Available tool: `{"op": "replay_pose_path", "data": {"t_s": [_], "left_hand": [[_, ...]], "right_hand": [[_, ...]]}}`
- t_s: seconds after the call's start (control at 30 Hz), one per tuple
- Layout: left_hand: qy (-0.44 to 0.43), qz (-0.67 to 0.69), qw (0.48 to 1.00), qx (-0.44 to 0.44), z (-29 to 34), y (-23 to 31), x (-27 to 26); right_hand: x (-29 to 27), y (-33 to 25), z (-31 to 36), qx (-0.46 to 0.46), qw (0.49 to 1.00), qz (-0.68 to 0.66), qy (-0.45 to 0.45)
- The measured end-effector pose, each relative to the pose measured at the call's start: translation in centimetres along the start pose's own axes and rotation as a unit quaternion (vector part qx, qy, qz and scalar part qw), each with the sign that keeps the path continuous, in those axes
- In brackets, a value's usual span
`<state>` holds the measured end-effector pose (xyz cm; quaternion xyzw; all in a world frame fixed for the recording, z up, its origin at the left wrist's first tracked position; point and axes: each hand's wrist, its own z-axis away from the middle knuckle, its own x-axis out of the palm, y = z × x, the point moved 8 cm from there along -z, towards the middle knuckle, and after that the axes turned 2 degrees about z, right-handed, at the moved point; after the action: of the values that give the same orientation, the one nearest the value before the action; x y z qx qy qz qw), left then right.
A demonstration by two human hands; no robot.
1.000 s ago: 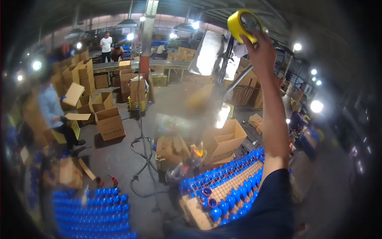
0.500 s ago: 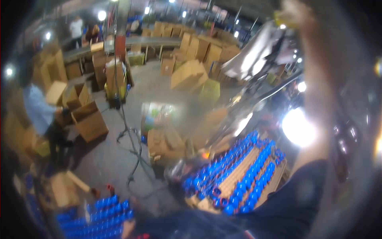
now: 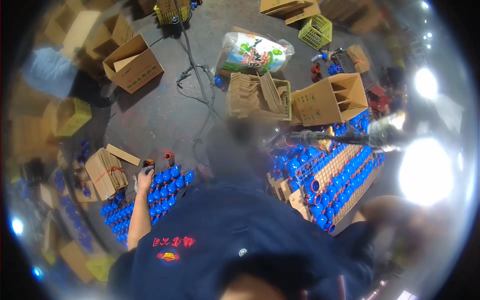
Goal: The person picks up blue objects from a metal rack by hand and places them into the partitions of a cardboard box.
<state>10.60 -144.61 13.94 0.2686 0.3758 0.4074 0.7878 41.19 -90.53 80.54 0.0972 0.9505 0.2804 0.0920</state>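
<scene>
My left hand [image 3: 145,179] reaches forward at the left, closed around a dark, round-ended piece [image 3: 148,163] with a brownish rim. That piece is at the far end of several rows of glossy blue rounded fittings [image 3: 165,192] with red parts. Just right of it is a red fitting [image 3: 169,157] with a round opening. On my right, the sleeve and blurred bare forearm [image 3: 385,207] run toward the bright glare; the hand at its end cannot be seen. More blue fittings [image 3: 332,192] lie in rows on brown board there, beside a wire grid [image 3: 310,172].
Ahead stands a yellow crate [image 3: 290,100] of cardboard pieces, next to a divided carton [image 3: 317,105]. A dark cable [image 3: 197,75] crosses the floor. Folded cardboard [image 3: 105,172] lies left of my hand. A blurred pole-like thing [image 3: 345,139] spans the right-hand fittings. A person in light blue [image 3: 50,72] is far left.
The view has tipped downward. My right arm, raised high before, is now low at the right. My left hand, before at the lower edge by the blue fittings, now reaches their far end.
</scene>
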Motion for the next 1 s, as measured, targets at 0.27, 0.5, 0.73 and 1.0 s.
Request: {"op": "replay_pose_path", "data": {"t_s": [0.27,0.5,0.73,1.0], "left_hand": [[-0.189,-0.008,0.981,0.049,-16.2,21.3,14.3],[-0.202,-0.066,0.976,-0.051,-31.5,30.8,15.1],[-0.103,0.05,0.979,-0.171,-48.8,43.4,12.8],[-0.205,-0.41,0.888,0.035,-76.4,48.7,14.2]], "right_hand": [[36.9,-6.8,26.5,0.406,0.76,-0.209,-0.462],[47.0,-19.0,55.3,0.482,0.4,-0.345,-0.699],[55.1,-14.5,60.4,0.656,0.199,-0.225,-0.692],[80.1,-3.1,65.5,0.772,0.407,-0.196,-0.446]]}}
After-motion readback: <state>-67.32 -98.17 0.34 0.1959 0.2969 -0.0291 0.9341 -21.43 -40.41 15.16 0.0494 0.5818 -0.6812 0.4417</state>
